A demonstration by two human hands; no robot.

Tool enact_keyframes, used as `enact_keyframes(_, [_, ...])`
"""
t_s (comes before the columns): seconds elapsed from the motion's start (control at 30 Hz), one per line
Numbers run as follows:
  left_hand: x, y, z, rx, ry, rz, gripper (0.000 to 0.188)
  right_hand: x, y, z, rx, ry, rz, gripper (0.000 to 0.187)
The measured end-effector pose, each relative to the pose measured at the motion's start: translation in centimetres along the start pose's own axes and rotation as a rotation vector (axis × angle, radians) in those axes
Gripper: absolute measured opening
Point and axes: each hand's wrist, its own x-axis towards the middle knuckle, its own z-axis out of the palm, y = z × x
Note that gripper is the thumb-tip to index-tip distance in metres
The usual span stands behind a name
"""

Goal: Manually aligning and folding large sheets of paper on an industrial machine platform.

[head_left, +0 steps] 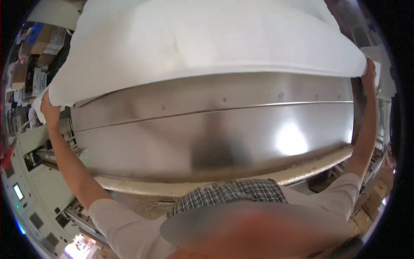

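Observation:
A wide sheet of white fabric [207, 43] stretches across the far side of a shiny metal table [172, 146]. At the far left, my left hand [50, 108] is closed on the fabric's near corner. My right hand [369, 71] grips the opposite corner at the far right, its fingers partly hidden by the cloth. Both arms are spread wide. Between my hands the fabric's near edge runs in a gentle curve, and the bare metal shows on my side of it.
A padded, pale roll-like edge [142, 186] lines the table's near side. A seam and several screws cross the metal. To the left stand a light machine cabinet [47, 190] with a lit screen and stacked boxes [41, 43]. Cardboard boxes [373, 203] lie at the lower right.

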Motion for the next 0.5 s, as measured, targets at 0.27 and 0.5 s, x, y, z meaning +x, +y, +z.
enact_keyframes(0.27, [-13.8,-0.4,-2.5,0.105,0.039,0.084,0.048,-15.1,-4.8,-3.4,0.084,-0.094,0.162,0.048])
enact_keyframes(0.5, [-27.0,-0.5,-1.1,0.199,-0.134,0.01,0.053,-24.6,-13.4,-5.6,0.082,-0.276,0.285,0.044])
